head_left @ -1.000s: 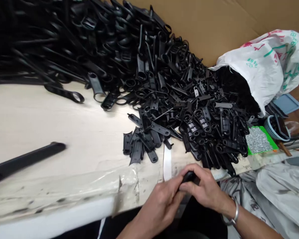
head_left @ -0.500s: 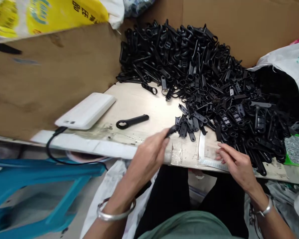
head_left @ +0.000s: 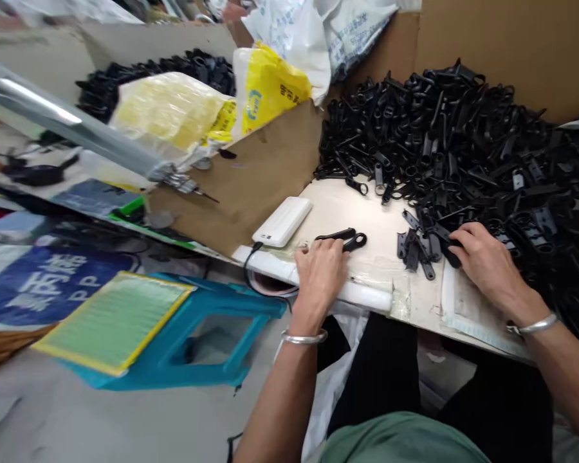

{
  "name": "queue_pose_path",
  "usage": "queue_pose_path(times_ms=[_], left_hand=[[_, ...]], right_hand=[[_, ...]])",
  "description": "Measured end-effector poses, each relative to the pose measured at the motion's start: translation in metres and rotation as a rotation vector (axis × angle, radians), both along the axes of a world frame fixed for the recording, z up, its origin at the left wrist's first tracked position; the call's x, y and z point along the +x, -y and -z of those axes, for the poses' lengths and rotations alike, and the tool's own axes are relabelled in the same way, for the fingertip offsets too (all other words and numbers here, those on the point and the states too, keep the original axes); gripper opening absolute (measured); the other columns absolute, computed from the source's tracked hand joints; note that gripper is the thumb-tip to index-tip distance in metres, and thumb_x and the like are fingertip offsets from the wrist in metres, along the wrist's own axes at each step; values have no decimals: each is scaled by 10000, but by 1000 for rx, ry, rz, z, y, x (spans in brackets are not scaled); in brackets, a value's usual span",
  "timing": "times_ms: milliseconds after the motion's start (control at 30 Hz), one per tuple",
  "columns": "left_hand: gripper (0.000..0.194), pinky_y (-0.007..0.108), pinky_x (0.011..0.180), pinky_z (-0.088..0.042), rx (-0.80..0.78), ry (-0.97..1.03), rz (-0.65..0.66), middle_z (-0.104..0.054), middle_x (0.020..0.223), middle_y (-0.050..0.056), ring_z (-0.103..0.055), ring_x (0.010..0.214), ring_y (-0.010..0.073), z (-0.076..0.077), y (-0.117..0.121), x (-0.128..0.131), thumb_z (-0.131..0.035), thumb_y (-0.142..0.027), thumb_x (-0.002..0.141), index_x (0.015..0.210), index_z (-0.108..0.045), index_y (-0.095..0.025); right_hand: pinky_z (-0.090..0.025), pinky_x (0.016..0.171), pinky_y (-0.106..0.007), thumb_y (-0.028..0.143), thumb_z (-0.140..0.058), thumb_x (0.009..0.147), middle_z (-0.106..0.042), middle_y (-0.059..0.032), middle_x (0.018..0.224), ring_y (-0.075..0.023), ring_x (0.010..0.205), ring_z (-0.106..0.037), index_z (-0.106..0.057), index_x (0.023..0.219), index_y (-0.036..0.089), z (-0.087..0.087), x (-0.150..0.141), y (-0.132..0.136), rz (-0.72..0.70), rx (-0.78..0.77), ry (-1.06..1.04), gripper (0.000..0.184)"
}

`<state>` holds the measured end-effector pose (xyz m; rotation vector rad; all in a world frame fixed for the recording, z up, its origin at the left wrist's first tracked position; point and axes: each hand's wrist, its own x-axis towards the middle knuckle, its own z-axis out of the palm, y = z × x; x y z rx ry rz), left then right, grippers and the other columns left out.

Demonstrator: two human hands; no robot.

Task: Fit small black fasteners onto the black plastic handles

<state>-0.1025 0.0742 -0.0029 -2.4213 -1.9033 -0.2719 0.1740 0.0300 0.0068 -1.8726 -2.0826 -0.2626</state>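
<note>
My left hand [head_left: 321,273] rests at the table's front edge, fingers curled onto the near end of a long black plastic handle [head_left: 335,235]. A second handle with a ring end [head_left: 357,242] lies right beside it. My right hand [head_left: 482,260] reaches into a small cluster of short black clips [head_left: 415,247], its fingers closed around one clip at the edge of the big heap of black plastic parts [head_left: 439,141]. Both wrists wear silver bangles.
A white power bank [head_left: 282,220] with a black cable lies left of the handles. Cardboard walls [head_left: 255,173] enclose the table. A blue stool [head_left: 197,334] stands on the floor at left, with yellow bags [head_left: 183,109] and a metal tube [head_left: 67,122] beyond.
The view swung left. My left hand carried a black piece leftward to beside the lone handle. My right hand moved from the table edge up into the short clips.
</note>
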Motion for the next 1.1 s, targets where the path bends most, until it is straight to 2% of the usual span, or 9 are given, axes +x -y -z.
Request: queue_pose_path(times_ms=[133, 267, 400, 600, 700, 800, 900, 1033, 1100], left_hand=[[238, 504, 851, -407, 136, 144, 81, -693, 1110, 139, -593, 1044, 333, -3, 1, 15, -475, -222, 907, 1063, -646, -167], [217, 437, 867, -450, 183, 398, 440, -706, 1050, 116, -609, 999, 283, -14, 2, 63, -500, -229, 914, 1027, -671, -157], [205, 352, 844, -476, 98, 557, 755, -704, 986, 72, -596, 918, 215, -34, 5, 134, -494, -186, 917, 998, -681, -164], [360, 359, 804, -411, 150, 240, 1035, -628, 1024, 87, -523, 991, 239, -50, -8, 227, -401, -3, 848, 1029, -652, -189], [313, 366, 822, -393, 202, 143, 1141, -611, 1076, 95, -514, 1028, 247, -50, -17, 242, -424, -30, 860, 1051, -620, -184], [225, 367, 879, -390, 207, 175, 1214, -614, 1122, 96, -520, 1086, 248, -48, -27, 246, -486, -65, 861, 1013, -610, -175], [113, 347, 892, -414, 135, 462, 1143, -643, 1069, 81, -568, 1046, 232, -47, -34, 245, -591, -144, 846, 957, -601, -164], [96, 263, 720, -455, 4, 1120, 728, -638, 778, -16, -614, 742, 150, -52, -28, 232, -644, -212, 836, 883, -566, -178], [115, 230, 629, -449, -148, 1381, 664, -595, 656, -46, -582, 607, 114, -54, -14, 217, -633, -259, 851, 863, -549, -182]], right_hand=[[-513, 753, -341, 154, -517, 886, -644, -103, 1029, -221, 871, -640, -656, 967, 170, -14, 11, 20, -29, 91, -221, 162], [-524, 619, -294, 261, -557, 890, -676, -49, 886, -149, 632, -633, -633, 1026, 195, -26, 27, 75, 162, 61, -653, 169], [-527, 528, -273, 418, -536, 907, -665, -16, 677, -132, 508, -604, -615, 1028, 175, -18, 41, 140, 283, -77, -1121, 283], [-543, 561, -275, 444, -586, 875, -669, -17, 647, -136, 531, -611, -646, 992, 180, -2, 47, 183, 377, -48, -1190, 295], [-539, 545, -275, 432, -613, 850, -669, -14, 649, -137, 526, -604, -657, 991, 189, -3, 46, 186, 411, -35, -1165, 285], [-537, 528, -267, 398, -649, 818, -660, 0, 651, -134, 528, -603, -641, 1008, 199, -3, 43, 183, 412, 28, -1213, 276], [-543, 522, -259, 364, -685, 785, -669, 0, 696, -132, 553, -610, -631, 991, 211, -2, 39, 176, 392, 91, -1284, 262], [-549, 542, -251, 332, -692, 786, -658, -1, 728, -126, 583, -605, -673, 954, 220, -2, 36, 168, 386, 99, -1230, 203], [-546, 550, -246, 321, -688, 795, -647, 5, 724, -122, 587, -603, -687, 949, 224, -4, 34, 163, 363, 103, -1192, 182]])
